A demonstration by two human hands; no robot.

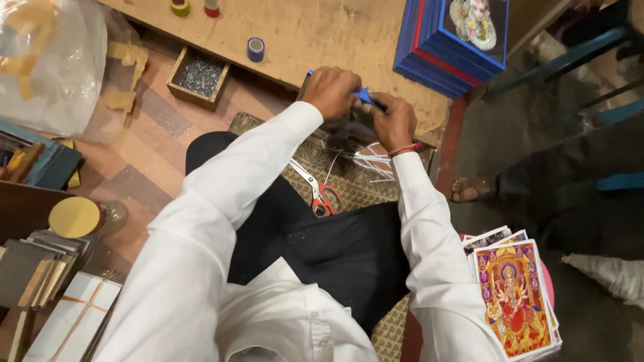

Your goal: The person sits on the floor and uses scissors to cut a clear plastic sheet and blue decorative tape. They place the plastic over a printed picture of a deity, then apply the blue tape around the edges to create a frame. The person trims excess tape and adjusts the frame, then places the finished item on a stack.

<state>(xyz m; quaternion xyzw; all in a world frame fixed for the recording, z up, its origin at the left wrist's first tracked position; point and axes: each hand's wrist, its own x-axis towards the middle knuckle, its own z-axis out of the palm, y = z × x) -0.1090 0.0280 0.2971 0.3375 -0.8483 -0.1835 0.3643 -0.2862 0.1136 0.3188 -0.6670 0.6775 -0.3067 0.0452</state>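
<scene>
Figure: framing work at a low wooden bench, seen from above. The left hand (330, 90) and the right hand (394, 121) are brought close together at the near edge of the bench (315, 40). Both are pinched on a small piece of blue trim (363, 95), which shows as a short triangular end between the two sets of fingers. The left hand covers most of what lies under it, so whether a dark frame piece is also gripped cannot be told.

Judged from this grip, the step is best done with the left hand holding the piece steady while the right hand presses and guides the trim. The fingertips should work close to the blue end so that it lies flat and straight.

Just below the right wrist a bundle of thin white strips (372, 164) spreads outward. Below the left forearm, on the patterned mat (362, 191), lie scissors (316, 190) with red handles, within easy reach. Beyond the left hand a small roll of blue tape (255, 49) stands on the bench, and further left is a wooden box of small metal bits (199, 76). Beyond the right hand rests a stack of blue-edged frames (446, 40). Near the right elbow lies a pile of colourful printed pictures (515, 298).
</scene>
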